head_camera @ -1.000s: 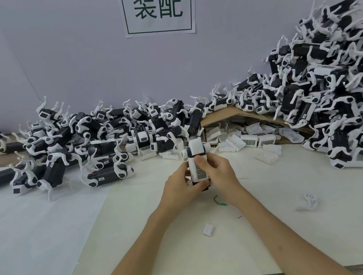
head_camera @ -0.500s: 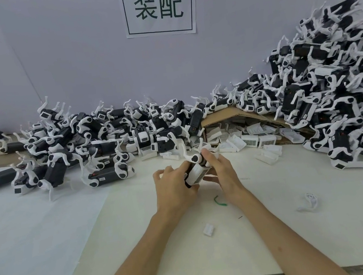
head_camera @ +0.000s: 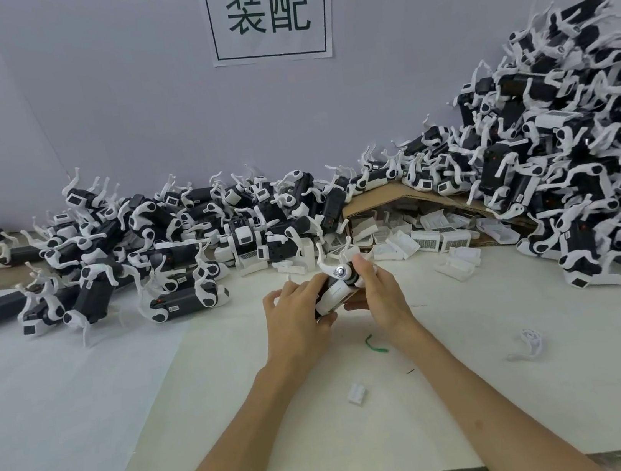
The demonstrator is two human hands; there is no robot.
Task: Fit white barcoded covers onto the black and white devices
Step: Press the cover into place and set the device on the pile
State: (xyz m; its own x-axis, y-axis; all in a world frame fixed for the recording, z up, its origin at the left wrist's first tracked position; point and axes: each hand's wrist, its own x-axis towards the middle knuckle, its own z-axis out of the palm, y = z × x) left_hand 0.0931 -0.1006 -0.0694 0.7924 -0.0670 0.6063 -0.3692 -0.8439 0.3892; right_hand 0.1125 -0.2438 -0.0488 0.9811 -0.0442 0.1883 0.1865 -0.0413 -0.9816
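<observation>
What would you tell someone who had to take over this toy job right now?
Hands: the left hand and the right hand both grip one device over the table, white side up. I cannot tell whether its cover is fully seated.
Parts: the spare white covers lie by the cardboard. More devices are in the left pile and the right pile; which is finished is unclear.
Left: check this cover, set the device down, take the next.

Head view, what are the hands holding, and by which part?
One black and white plastic device with white legs: the left hand grips its near end, the right hand grips its far end.
</observation>
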